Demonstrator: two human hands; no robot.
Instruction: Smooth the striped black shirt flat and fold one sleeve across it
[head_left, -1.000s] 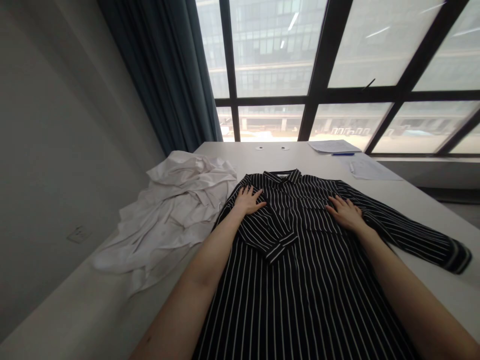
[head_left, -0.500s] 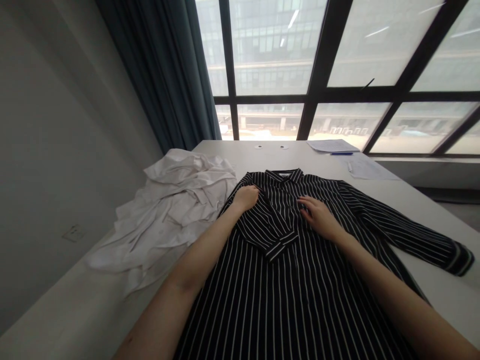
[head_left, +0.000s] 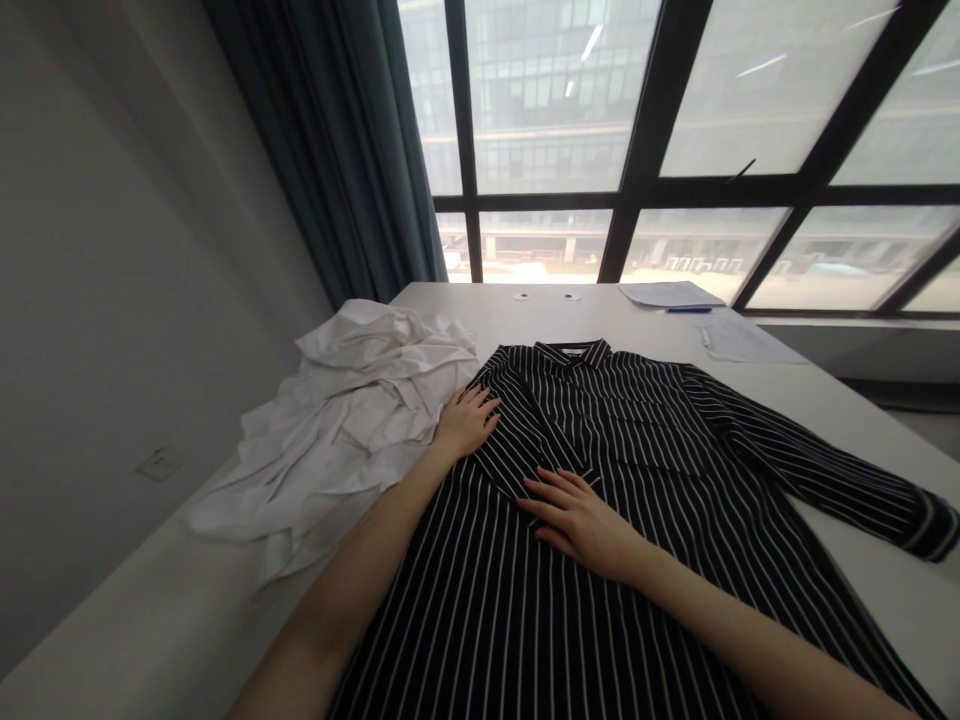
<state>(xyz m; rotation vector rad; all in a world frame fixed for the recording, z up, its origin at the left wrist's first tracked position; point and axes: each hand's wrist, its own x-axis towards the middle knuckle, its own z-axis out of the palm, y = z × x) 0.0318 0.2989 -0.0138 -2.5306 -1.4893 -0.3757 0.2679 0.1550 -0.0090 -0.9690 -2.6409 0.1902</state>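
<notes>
The left hand (head_left: pixel 466 422) is lying palm-down on the upper edge of a black long-sleeved shirt with white pinstripes (head_left: pixel 525 620), its slightly spread fingers (head_left: pixel 480 410) clamping nothing. The right hand (head_left: pixel 574 518) is pressing flat on the shirt's folded-over front, its fingers (head_left: pixel 544 498) close together and pointing left. Beyond the left fingers, a crumpled white cloth (head_left: pixel 337 450) is lying on the pale worktop (head_left: pixel 525 315). Well past the right fingers, sheets of paper (head_left: pixel 667 293) and a blue pen (head_left: pixel 688 310) are lying near the window. The forearms are hiding part of the shirt, and its lower end is cut off by the frame.
</notes>
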